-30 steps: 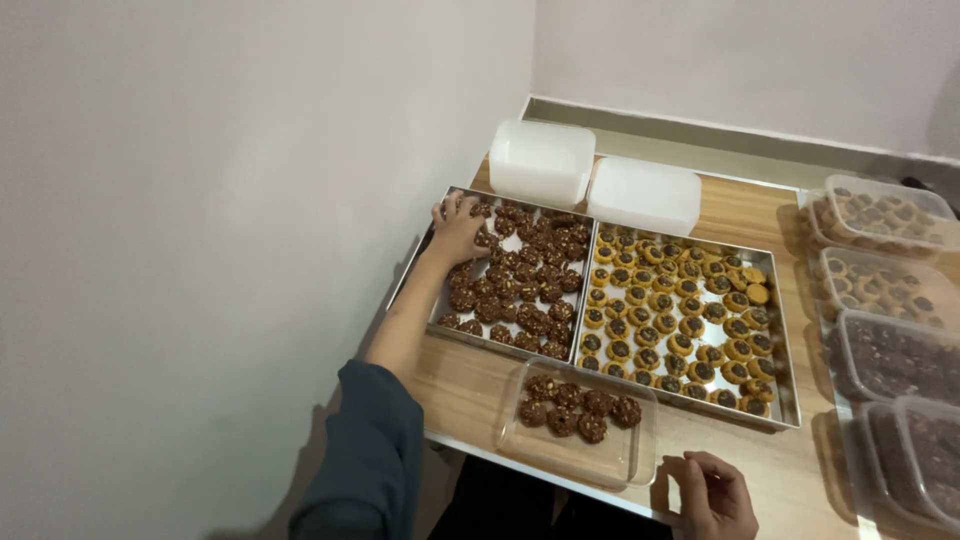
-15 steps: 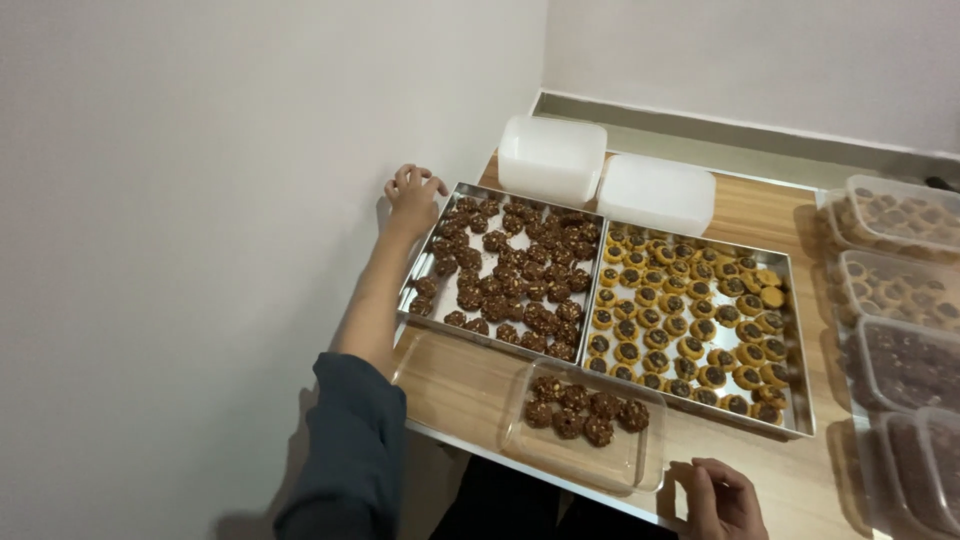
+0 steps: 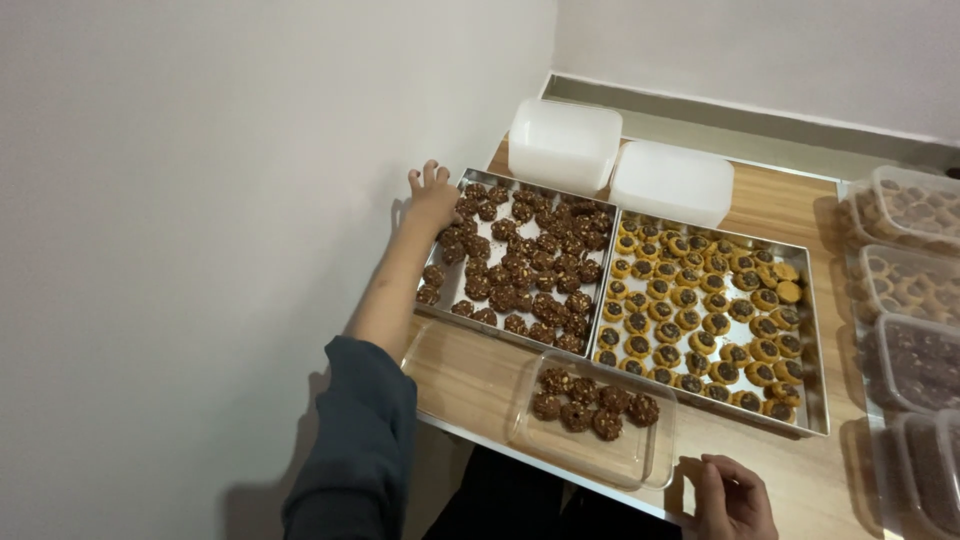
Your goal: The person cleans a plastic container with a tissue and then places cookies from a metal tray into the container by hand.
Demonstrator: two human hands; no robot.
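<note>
In the head view, the left hand (image 3: 435, 195) reaches out along the left edge of the wooden tabletop (image 3: 770, 205) and rests at the far left corner of a metal tray of dark chocolate cookies (image 3: 520, 262), its fingers (image 3: 428, 177) loosely spread and pointing away over the tray's rim; whether they grip the rim or only touch it cannot be told. The forearm runs back along the tray's left side into a dark grey sleeve (image 3: 360, 450). This tray lies near the tabletop's left edge, touching a second metal tray of golden cookies with dark centres (image 3: 705, 315) on its right. Just behind both trays, toward the far edge, stand two white lidded tubs (image 3: 620, 160) side by side. At the near edge, just in front of the trays, sits a clear plastic container (image 3: 590, 420) holding a few dark cookies in its middle. The right hand (image 3: 730, 495) lies at the near edge just right of that container, fingers curled loosely, holding nothing that can be seen. Along the right edge sit several clear lidded boxes of cookies (image 3: 905, 290), in a row.
</note>
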